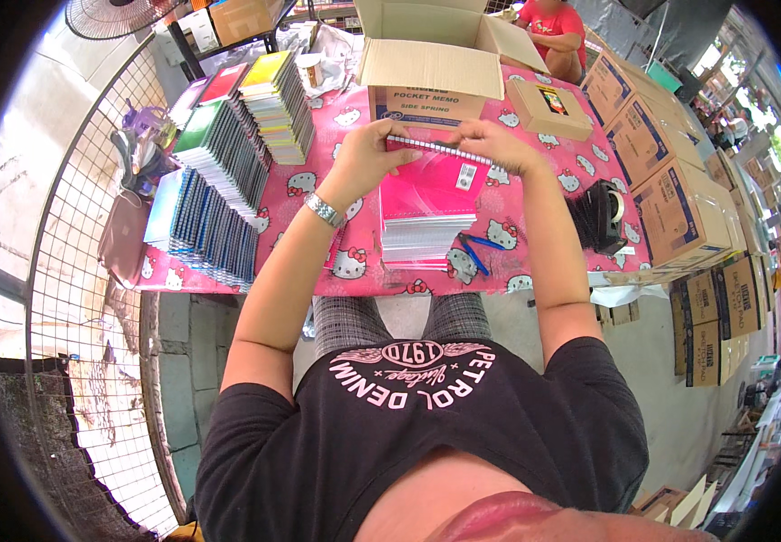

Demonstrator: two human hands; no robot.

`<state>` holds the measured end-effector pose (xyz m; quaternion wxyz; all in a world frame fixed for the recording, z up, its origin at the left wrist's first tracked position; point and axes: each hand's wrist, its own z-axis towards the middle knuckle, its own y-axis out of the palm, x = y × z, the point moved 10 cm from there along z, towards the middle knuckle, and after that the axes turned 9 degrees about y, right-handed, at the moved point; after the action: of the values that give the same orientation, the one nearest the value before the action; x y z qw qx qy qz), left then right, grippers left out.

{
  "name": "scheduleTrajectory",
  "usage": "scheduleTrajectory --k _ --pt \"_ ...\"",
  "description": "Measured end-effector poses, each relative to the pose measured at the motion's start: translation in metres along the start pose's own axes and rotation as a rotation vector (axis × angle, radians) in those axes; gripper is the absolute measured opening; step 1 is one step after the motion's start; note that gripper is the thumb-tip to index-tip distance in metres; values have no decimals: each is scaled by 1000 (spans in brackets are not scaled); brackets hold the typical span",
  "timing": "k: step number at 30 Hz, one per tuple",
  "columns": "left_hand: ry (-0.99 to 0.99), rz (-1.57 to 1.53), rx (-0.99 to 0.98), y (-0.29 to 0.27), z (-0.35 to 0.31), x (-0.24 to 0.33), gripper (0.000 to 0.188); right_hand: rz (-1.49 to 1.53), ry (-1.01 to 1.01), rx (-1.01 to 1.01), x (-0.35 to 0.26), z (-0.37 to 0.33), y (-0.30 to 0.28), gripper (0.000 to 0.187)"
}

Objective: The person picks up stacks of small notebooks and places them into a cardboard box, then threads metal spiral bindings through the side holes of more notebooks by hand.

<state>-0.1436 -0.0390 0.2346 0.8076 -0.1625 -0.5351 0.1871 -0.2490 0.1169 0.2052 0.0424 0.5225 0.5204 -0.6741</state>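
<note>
Both hands at the far edge of a pink spiral notebook [427, 176], on its wire binding. Left hand [368, 155] pinching the left end of the spiral, fingers closed on it; right hand [490, 143] pinching the right end the same way — so both grips clamped on the notebook, thumbs under, fingers on top. A metal watch [325, 210] on the left wrist.

The notebook lying, or held just above, on top of a stack of the same pink notebooks [422, 239] in the middle of the worktop [318, 181], which has a pink cloth with a cartoon cat print. Whether touching the stack or lifted a little — cannot tell. Two blue pens [476, 251] just beside the stack on the right, a black tape dispenser [600, 215] further right.

Judging from this: a good part already done, since the pink stack is many notebooks high. On the left, long rows of other notebooks [228, 172], blue, green, yellow, standing sorted. Beyond the hands an open carton [431, 68] with flaps up, its inside not visible, so hard to say how many are left. A small flat box [548, 108] beside it, more cartons [679, 194] stacked at the right, and another person in red [553, 32] at the far side.
</note>
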Motion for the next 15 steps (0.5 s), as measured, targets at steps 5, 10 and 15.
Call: scheduleTrajectory --k 5,10,15 --pt "94 -440 233 0 -8 6 15 -206 497 229 185 -15 41 42" --pt "-77 -191 226 3 -15 0 20 -174 248 765 216 -73 66 46" --pt "69 -237 341 -6 -29 8 22 -4 -48 1336 13 -153 -5 31"
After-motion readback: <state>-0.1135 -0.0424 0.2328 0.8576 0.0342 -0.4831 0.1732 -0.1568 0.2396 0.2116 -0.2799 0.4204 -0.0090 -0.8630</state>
